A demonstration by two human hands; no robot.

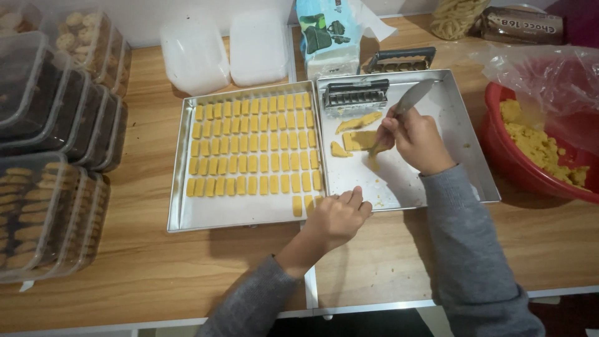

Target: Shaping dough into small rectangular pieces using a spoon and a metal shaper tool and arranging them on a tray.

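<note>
My right hand point(417, 138) has its fingers clamped round the handle of a knife point(409, 100), blade pointing up and away; fingertips sit just beside the cut dough strips point(357, 138) on the right baking tray point(462, 181). My left hand point(337, 218) rests with fingers curled loosely together, not gripping anything, on the near edge where the two trays meet, touching the last dough pieces there.

Left baking tray point(178, 212): rows of small yellow rectangular dough pieces point(253, 146), closely packed; front row only begun at its right end.

Right tray also holds a metal dough cutter point(355, 95) at its far left corner, plus crumbs.

Red bowl point(508, 159), right of the trays: crumbly yellow dough point(540, 146), partly under a plastic bag point(555, 78).

Left of the table point(156, 268): stacked clear plastic tubs point(50, 212) filled with biscuits, some pale, some dark. Two empty translucent tubs point(224, 50) sit behind the left tray.
</note>
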